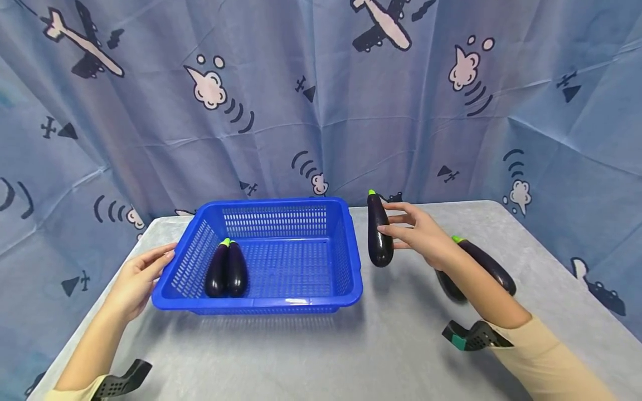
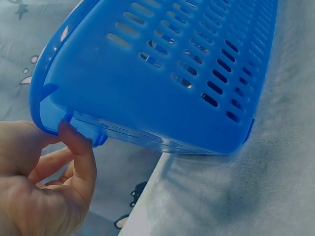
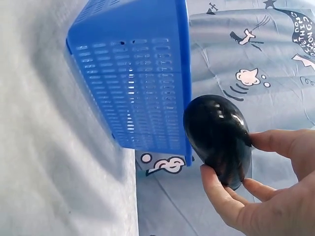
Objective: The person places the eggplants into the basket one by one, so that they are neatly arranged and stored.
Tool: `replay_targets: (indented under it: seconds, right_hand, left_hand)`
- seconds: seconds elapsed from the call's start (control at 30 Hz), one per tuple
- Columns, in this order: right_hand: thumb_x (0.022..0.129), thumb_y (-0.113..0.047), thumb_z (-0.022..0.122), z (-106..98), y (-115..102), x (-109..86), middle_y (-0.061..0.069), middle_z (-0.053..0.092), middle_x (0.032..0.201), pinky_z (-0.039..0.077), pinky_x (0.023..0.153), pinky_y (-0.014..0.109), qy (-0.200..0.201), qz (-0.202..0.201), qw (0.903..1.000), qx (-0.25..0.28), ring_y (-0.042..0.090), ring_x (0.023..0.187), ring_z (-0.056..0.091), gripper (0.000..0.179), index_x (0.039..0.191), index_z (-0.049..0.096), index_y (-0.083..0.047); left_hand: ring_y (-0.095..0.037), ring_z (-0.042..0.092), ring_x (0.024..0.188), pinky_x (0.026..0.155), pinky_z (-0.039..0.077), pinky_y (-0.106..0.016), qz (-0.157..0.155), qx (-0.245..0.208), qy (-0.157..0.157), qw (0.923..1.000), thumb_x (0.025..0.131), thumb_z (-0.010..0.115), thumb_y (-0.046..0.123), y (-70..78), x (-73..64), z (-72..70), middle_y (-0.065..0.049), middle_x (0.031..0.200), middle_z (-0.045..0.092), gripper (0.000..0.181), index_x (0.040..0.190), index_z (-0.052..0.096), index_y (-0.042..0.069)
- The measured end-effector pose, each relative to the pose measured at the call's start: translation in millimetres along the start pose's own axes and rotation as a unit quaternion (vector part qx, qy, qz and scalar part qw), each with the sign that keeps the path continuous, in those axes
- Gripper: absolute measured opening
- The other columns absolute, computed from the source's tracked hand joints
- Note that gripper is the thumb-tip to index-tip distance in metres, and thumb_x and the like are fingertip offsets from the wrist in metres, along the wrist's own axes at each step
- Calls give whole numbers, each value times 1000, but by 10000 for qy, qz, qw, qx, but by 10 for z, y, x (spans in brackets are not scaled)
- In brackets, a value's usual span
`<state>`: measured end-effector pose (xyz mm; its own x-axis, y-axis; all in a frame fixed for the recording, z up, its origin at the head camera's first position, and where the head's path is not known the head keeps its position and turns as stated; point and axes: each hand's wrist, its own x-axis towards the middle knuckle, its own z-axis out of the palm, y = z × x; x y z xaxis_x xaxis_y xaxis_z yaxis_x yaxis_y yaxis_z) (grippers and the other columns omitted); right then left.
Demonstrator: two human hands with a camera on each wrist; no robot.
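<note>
A blue plastic basket with slotted walls stands on the table in the head view. Two dark purple eggplants with green stems, one beside the other, lie in its left part. My left hand holds the basket's left rim, thumb on top; the left wrist view shows fingers curled at the rim's corner. Just right of the basket, my right hand grips another eggplant between thumb and fingers, stem up and raised above the table. Its rounded end faces the right wrist camera.
Behind the right forearm lie two more eggplants, one in plainer sight and one partly hidden by the arm. The grey table ends at a blue patterned curtain hanging behind and at the sides.
</note>
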<state>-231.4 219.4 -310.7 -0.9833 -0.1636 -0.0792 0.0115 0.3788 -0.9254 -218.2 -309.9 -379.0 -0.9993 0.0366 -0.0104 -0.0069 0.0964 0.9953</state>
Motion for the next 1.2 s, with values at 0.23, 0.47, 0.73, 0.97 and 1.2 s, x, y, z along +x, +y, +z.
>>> replay_targets:
  seconds: [0.23,0.47,0.73,0.97,1.2]
  right_hand:
    - [105,-15,67,56,-129,41,32,38,160,60,101,46,28,-43,10000,8,47,140,52,69,164,31,-5]
    - [105,-16,67,151,-255,93,31,40,160,57,103,53,43,-123,9999,-30,48,139,54,70,164,32,-5]
    - [104,-16,68,262,-370,174,32,41,158,56,103,55,-152,-229,9996,55,48,136,56,69,162,33,-3]
    - [104,-18,68,391,-454,249,30,41,159,56,104,55,-247,-213,9994,62,47,139,54,67,161,35,-5]
    - [103,-15,69,499,-529,315,28,44,157,56,105,55,-245,-180,9995,73,46,138,55,63,158,40,-7]
  left_hand:
    - [-1,69,91,75,62,-20,-40,31,-89,9999,110,59,23,29,18,9,24,105,71,25,107,72,44]
    - [-2,71,92,75,63,-22,-113,-111,-197,9997,111,57,21,26,19,-14,23,106,72,28,108,72,44]
    - [-3,72,90,75,64,-23,-195,-184,-231,9994,111,57,21,30,19,-7,21,104,73,26,107,72,43]
    - [-2,71,90,76,63,-22,-310,-79,-171,9993,110,58,22,23,9,-22,22,103,72,26,106,72,44]
    - [-3,73,90,75,63,-22,-176,-216,-246,9993,111,57,18,7,1,-38,21,104,73,31,106,73,44]
